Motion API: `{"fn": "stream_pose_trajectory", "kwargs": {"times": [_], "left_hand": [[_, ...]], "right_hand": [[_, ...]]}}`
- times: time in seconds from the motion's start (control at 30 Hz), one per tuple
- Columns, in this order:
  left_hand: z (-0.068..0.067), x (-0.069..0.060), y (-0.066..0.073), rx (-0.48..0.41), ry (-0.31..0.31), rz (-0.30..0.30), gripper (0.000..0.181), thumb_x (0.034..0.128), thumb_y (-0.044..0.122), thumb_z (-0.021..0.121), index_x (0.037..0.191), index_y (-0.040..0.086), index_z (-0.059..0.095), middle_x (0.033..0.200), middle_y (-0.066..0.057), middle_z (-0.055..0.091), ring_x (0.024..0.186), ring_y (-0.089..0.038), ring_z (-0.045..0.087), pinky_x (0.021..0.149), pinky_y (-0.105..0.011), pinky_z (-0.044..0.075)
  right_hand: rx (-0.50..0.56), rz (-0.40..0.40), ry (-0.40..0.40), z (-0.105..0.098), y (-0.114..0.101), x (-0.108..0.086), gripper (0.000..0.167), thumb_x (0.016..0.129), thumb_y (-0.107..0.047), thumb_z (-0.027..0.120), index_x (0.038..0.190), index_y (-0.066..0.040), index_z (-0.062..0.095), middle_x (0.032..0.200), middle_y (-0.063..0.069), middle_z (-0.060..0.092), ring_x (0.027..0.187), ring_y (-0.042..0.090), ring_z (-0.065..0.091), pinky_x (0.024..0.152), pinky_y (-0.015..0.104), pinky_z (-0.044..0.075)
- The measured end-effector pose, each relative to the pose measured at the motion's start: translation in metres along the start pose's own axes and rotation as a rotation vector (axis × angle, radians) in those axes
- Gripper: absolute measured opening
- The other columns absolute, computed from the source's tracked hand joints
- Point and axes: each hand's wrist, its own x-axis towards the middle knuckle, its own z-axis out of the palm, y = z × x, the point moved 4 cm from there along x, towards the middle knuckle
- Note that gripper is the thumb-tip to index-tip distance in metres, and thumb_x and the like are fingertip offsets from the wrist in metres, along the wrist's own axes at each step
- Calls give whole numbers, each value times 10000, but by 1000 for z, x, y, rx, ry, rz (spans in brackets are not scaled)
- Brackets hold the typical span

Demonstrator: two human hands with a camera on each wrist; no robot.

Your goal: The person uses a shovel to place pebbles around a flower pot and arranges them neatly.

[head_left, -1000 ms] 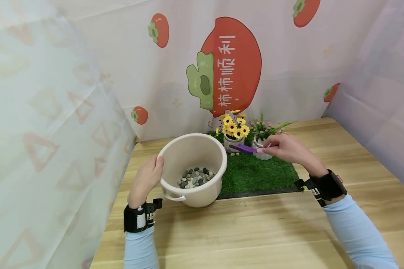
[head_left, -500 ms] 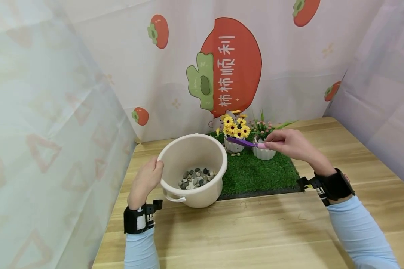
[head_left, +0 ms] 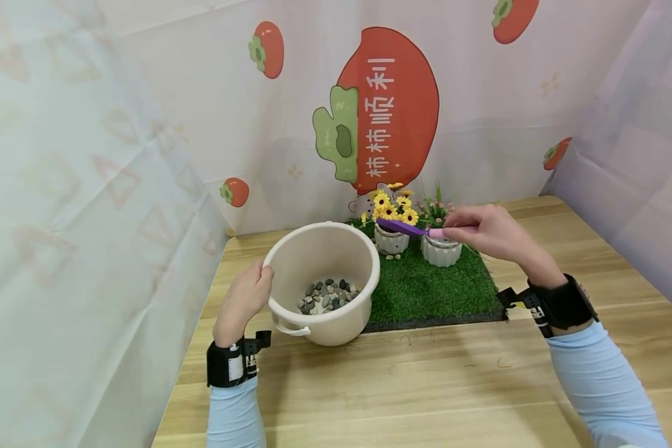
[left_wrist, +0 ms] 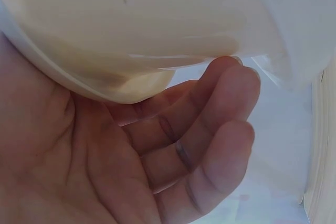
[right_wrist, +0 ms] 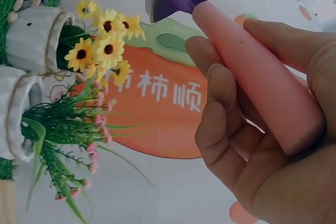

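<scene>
My left hand (head_left: 243, 302) holds the left rim of a beige bucket (head_left: 364, 305), thumb over the edge and curled fingers beneath it in the left wrist view. Grey and pale pebbles (head_left: 327, 297) lie on the bucket's bottom. My right hand (head_left: 490, 233) grips the pink handle of a small trowel (right_wrist: 257, 72) with a purple blade. In the head view the blade points left, in front of a white pot with yellow flowers (head_left: 392, 239). Below the right hand is a fluted white pot (head_left: 441, 252) with pink flowers and grass (right_wrist: 68, 140).
Both pots stand on a green turf mat (head_left: 425, 289) right of the bucket. A few pebbles (head_left: 393, 256) sit by the yellow-flower pot. The wooden table (head_left: 381, 386) extends in front, with printed cloth walls (head_left: 297, 112) behind and at the sides.
My right hand has risen and shifted a little right, lifting the trowel higher before the pots. The left hand and bucket have stayed about where they were.
</scene>
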Motion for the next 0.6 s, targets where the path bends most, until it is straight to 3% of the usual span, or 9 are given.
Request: {"fn": "stream_pose_trajectory", "kwargs": {"times": [0.2,0.43,0.6], "left_hand": [[-1,-1,0,5,8,-3,483,1024,335,249,1334,78,516,1151,-151,665,947,-278,628,698,-322,447],[-3,1,1,22,4,15,498,1029,326,229,1330,53,517,1168,-161,652,950,-280,617,721,-344,452],[-2,0,1,28,-3,10,499,1033,324,232,1347,49,505,1182,-165,648,964,-284,617,741,-362,457]], "right_hand": [[-24,-35,8,-3,-7,8,114,934,-272,677,965,-187,746,846,-9,685,658,110,492,604,257,365],[-39,-47,-13,-6,-15,11,137,944,-298,662,989,-194,738,951,35,725,690,112,516,632,263,360],[-43,-26,-25,-7,-20,14,118,929,-332,678,962,-233,732,800,-21,668,649,121,469,621,277,341]]}}
